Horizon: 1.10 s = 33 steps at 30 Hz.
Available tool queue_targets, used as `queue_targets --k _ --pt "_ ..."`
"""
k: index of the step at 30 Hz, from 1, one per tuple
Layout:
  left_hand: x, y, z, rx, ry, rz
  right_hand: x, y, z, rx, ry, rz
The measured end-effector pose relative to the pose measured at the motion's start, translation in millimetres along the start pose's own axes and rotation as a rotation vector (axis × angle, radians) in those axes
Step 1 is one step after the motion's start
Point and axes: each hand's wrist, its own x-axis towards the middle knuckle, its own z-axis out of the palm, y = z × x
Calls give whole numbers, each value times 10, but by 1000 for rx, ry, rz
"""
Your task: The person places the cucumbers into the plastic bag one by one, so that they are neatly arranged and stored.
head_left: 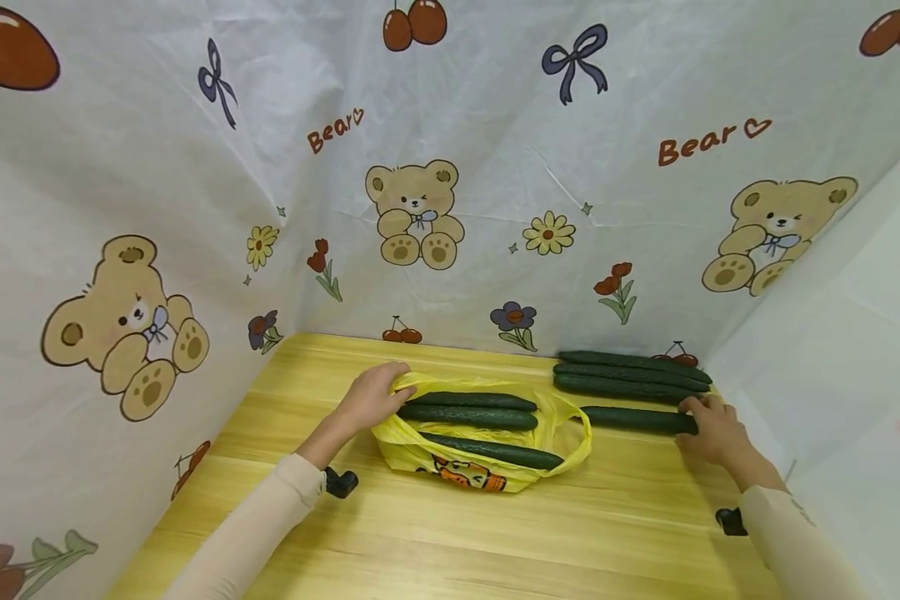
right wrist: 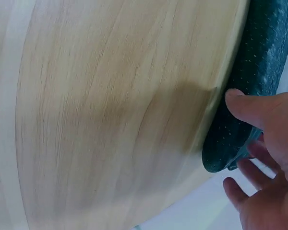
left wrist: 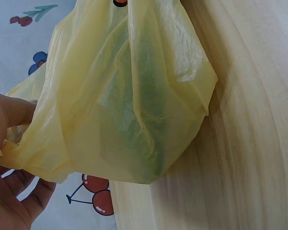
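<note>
A yellow plastic bag (head_left: 397, 446) lies open on the table with three cucumbers (head_left: 468, 417) showing in its mouth. My left hand (head_left: 371, 398) pinches the bag's rim at its left end; the left wrist view shows the thin yellow film (left wrist: 105, 110) between thumb and fingers. To the right of the bag, a single cucumber (head_left: 633, 419) lies with its left end by the bag's handle loop. My right hand (head_left: 714, 429) holds that cucumber's right end. In the right wrist view the thumb presses the dark green skin (right wrist: 252, 57), and some fingertips are hidden behind it.
Three more cucumbers (head_left: 630, 375) lie side by side at the table's back right. The wooden table (head_left: 435, 542) meets patterned white sheeting (head_left: 495, 275) at the back and left. A plain white side (head_left: 855, 333) stands at the right.
</note>
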Motion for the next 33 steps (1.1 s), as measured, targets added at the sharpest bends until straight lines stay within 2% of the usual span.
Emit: queue_targets --k 5,11,14,17,22,28,33 --pt "-10 15 19 -11 -4 -6 23 84 42 -16 -8 -55" --pt "4 34 27 -8 -18 -6 -72 121 14 -75 -23 -50" --pt "2 30 20 -18 -22 -15 -106 151 -45 -69 -19 -88" --pt "-3 19 12 -23 -18 -15 -120 138 -173 -60 18 -159" --pt "1 6 2 -14 3 0 -154 -45 -499 -56 117 -288" --pt "-3 5 -2 -17 0 15 -252 -349 -807 -48 158 -306" --pt "-12 -10 0 -12 7 7 -272 -525 -998 -88 235 -329"
